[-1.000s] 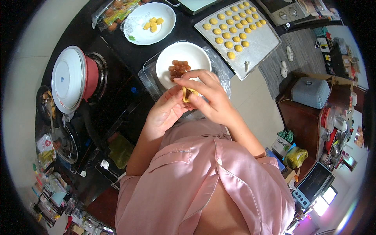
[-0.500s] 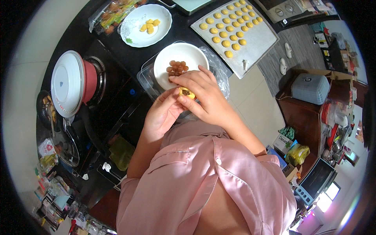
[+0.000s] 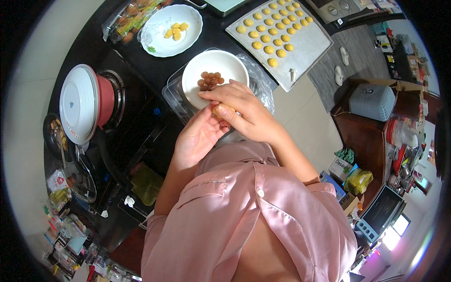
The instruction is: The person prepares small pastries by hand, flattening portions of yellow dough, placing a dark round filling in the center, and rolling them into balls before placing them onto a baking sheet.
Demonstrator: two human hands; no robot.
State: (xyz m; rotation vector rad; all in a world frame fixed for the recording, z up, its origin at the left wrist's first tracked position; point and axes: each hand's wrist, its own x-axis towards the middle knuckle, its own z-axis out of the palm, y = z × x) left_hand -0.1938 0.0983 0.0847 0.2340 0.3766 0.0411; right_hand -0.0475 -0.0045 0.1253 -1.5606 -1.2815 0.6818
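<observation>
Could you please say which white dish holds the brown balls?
The plain-rimmed bowl holds the brown balls; the wavy-rimmed plate holds yellow pieces.

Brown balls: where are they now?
In the head view's upper middle, the brown balls sit in the white bowl, left of the metal tray, beyond the right hand.

shirt [image 3: 197, 235]: glossy, smooth cloth | tray [image 3: 307, 50]: textured metal | bowl [image 3: 236, 68]: smooth, glossy
</observation>
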